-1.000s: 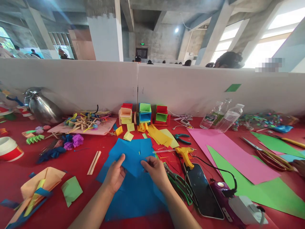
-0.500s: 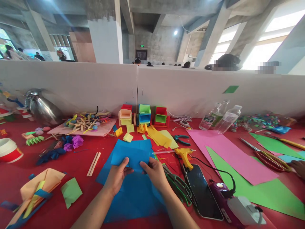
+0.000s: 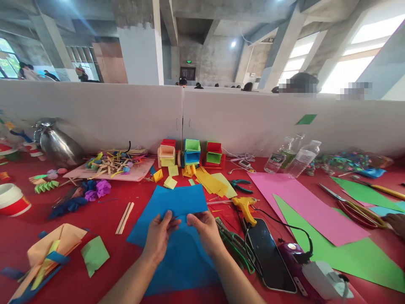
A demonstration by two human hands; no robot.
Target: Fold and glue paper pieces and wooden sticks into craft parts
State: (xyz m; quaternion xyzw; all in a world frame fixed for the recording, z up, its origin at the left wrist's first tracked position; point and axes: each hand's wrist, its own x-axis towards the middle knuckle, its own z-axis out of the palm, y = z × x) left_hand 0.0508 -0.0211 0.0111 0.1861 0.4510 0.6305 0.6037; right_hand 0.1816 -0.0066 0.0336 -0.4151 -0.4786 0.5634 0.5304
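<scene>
Between thumb and fingers, my left hand (image 3: 160,236) pinches the left side of a small blue paper piece (image 3: 181,218). My right hand (image 3: 205,231) grips the right side of it. The piece appears tilted nearly edge-on, so its face is mostly hidden by my fingers. Under both hands lie larger blue paper sheets (image 3: 177,270) on the red tabletop. Right of my right forearm are green-handled scissors (image 3: 238,249). A yellow glue gun (image 3: 245,209) rests just beyond them, its cable running to the right.
A phone (image 3: 270,257) and a purple power block (image 3: 292,255) sit at right, near pink paper (image 3: 310,202). Small coloured paper boxes (image 3: 192,151) stand by the white partition (image 3: 126,109). Wooden sticks (image 3: 124,218) lie left. Another person's hand (image 3: 395,221) is at far right.
The blue piece faced me as a flat rectangle earlier; now it has tipped to a thin edge between my hands. Both hands stay in nearly the same place.
</scene>
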